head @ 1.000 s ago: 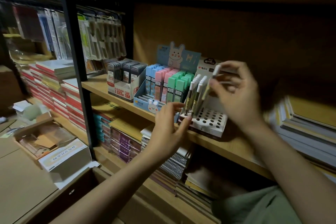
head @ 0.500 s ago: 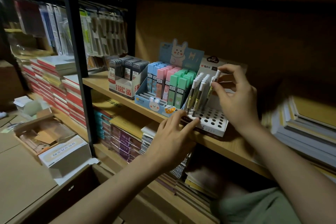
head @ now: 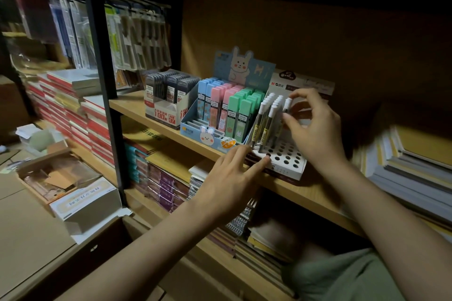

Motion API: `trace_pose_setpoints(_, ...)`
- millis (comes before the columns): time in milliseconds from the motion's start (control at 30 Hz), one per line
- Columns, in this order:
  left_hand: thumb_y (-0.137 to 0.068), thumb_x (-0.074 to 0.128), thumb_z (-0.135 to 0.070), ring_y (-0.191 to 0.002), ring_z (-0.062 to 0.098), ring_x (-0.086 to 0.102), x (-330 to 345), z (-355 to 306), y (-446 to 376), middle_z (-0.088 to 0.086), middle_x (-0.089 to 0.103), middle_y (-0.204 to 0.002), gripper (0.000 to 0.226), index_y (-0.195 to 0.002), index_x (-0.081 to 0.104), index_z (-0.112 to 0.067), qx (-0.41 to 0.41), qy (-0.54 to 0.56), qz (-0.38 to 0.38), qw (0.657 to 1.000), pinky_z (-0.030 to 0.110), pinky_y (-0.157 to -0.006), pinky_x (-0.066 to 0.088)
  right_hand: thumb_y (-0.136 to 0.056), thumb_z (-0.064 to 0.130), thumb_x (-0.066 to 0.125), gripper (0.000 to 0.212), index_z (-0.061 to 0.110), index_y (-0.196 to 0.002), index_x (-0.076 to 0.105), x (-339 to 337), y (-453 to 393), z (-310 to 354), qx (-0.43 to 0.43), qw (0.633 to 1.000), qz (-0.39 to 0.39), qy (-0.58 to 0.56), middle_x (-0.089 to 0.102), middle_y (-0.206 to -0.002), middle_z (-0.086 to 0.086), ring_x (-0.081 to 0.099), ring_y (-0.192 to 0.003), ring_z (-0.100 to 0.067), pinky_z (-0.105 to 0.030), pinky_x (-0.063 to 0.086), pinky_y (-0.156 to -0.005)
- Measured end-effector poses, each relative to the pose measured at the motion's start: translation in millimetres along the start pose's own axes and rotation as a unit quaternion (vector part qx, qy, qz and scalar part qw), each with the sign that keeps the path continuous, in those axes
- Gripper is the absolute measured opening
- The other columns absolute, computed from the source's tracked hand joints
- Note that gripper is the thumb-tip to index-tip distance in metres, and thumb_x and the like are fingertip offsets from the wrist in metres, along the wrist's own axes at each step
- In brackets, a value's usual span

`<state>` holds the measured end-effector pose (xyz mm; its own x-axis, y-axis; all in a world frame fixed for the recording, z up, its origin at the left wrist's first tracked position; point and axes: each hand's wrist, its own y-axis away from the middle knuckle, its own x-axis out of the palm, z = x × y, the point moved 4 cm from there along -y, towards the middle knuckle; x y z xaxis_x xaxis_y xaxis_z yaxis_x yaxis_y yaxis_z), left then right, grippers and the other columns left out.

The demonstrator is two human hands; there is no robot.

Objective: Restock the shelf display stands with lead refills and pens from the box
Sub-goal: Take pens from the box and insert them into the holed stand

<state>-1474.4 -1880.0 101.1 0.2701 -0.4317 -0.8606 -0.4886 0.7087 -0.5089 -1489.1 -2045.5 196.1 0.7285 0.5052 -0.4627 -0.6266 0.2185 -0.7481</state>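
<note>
Left hand (head: pixel 228 179): my fingers lie straight, tips pressing the front left corner of the pen stand (head: pixel 283 159); grip open, holding nothing.
Right hand (head: pixel 315 127): my thumb and fingers pinch one white-capped pen (head: pixel 286 106) at the right of the row; its lower end is hidden behind my hand.
Pens (head: pixel 265 124): a cluster stands tilted in the stand's back left holes; front holes vacant.
Pen stand position: on the wooden shelf (head: pixel 300 193), touching the rabbit-print lead refill display (head: pixel 220 115).
Lead refills: blue, pink and green cases upright in that display.
Grey refill box (head: pixel 166 98): just left of it.
Cardboard box (head: pixel 61 178): open, lower left, well apart from the stand.
</note>
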Motion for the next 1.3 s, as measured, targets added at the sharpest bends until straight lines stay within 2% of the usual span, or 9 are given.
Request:
trace_pose_setpoints(300,-0.095,0.050,-0.036,-0.145,0.031,0.014,-2.1,-2.7,2.7,0.013,0.010,-0.157,0.073,-0.154,0.008,-0.031,-0.017,-0.012,0.063,0.998,0.043,-0.116,0.021,-0.087,0.007,0.068,0.043,0.030,-0.120,0.053,3.6,14.6,5.3,0.044,0.999,0.016,-0.005,0.056,-0.099,0.009,0.059,-0.080,0.001,-0.017,0.055,-0.065)
trace_pose_setpoints(433,-0.092,0.058,-0.033,-0.142,0.024,0.016,-11.5,-1.7,20.0,0.005,0.013,-0.157,0.073,-0.152,0.017,-0.033,-0.041,0.082,0.063,0.994,0.039,-0.114,0.028,-0.088,0.015,0.069,0.039,0.030,-0.121,0.054,-5.4,28.5,25.9,0.043,0.998,-0.016,-0.033,0.057,-0.095,0.005,0.058,-0.072,-0.002,-0.008,0.048,-0.058)
trace_pose_setpoints(500,-0.092,0.058,-0.029,-0.130,0.018,0.036,-13.1,6.7,36.7,0.002,0.036,-0.144,0.053,-0.142,0.040,-0.028,-0.071,0.128,0.060,0.987,0.031,-0.105,0.041,-0.087,0.019,0.071,0.016,0.024,-0.101,0.063,2.0,40.9,36.1,0.073,0.990,0.042,-0.112,0.063,-0.083,0.006,0.059,-0.067,-0.003,-0.011,0.049,-0.057)
trace_pose_setpoints(567,-0.094,0.056,-0.028,-0.110,0.011,0.054,-6.3,18.3,63.9,-0.002,0.056,-0.123,0.027,-0.121,0.059,-0.023,-0.102,0.172,0.143,0.969,0.021,-0.087,0.048,-0.084,0.024,0.073,0.014,0.018,-0.095,0.068,25.0,63.3,49.1,0.159,0.934,0.242,-0.210,0.068,-0.077,0.002,0.064,-0.066,-0.009,-0.017,0.052,-0.056)
trace_pose_setpoints(667,-0.094,0.057,-0.023,-0.095,0.009,0.060,17.5,30.5,128.1,0.000,0.065,-0.110,0.017,-0.108,0.067,-0.018,-0.146,0.190,0.350,0.905,0.018,-0.075,0.046,-0.086,0.030,0.072,0.022,0.021,-0.105,0.068,71.0,117.2,68.0,0.208,0.775,0.574,-0.163,0.073,-0.089,-0.001,0.072,-0.076,-0.013,-0.018,0.055,-0.060)
trace_pose_setpoints(800,-0.096,0.056,-0.021,-0.090,0.008,0.056,56.7,46.2,222.3,0.000,0.064,-0.114,0.023,-0.116,0.065,-0.019,-0.283,0.217,0.472,0.806,0.018,-0.074,0.046,-0.090,0.027,0.067,0.015,0.020,-0.104,0.066,148.0,194.1,67.7,0.173,0.703,0.689,-0.044,0.071,-0.096,-0.004,0.072,-0.077,-0.012,-0.017,0.055,-0.058)
trace_pose_setpoints(967,-0.095,0.057,-0.019,-0.092,0.016,0.060,123.2,56.1,312.6,0.006,0.059,-0.114,0.029,-0.125,0.057,-0.016,-0.616,0.331,0.322,0.638,0.026,-0.072,0.054,-0.090,0.021,0.069,0.008,0.018,-0.093,0.063,229.0,294.6,34.2,0.229,0.631,0.739,0.055,0.068,-0.098,-0.006,0.069,-0.079,-0.015,-0.021,0.056,-0.056)
trace_pose_setpoints(1100,-0.091,0.063,-0.015,-0.093,0.018,0.059,182.2,18.6,358.5,0.008,0.058,-0.107,0.030,-0.118,0.052,-0.010,-0.738,0.377,0.267,0.492,0.029,-0.076,0.055,-0.089,0.023,0.068,0.011,0.018,-0.083,0.060,260.9,359.6,-4.9,0.219,0.598,0.759,0.134,0.068,-0.105,-0.008,0.069,-0.098,-0.023,-0.027,0.051,-0.069)
trace_pose_setpoints(1300,-0.088,0.067,-0.025,-0.074,0.006,0.056,235.1,-20.4,371.2,-0.005,0.059,-0.084,0.013,-0.084,0.054,-0.024,-0.811,0.334,0.180,0.446,0.019,-0.057,0.042,-0.088,0.034,0.069,0.038,0.010,-0.116,0.063,284.0,412.0,-48.2,0.225,0.586,0.753,0.197,0.064,-0.119,-0.009,0.062,-0.109,-0.024,-0.030,0.048,-0.085)
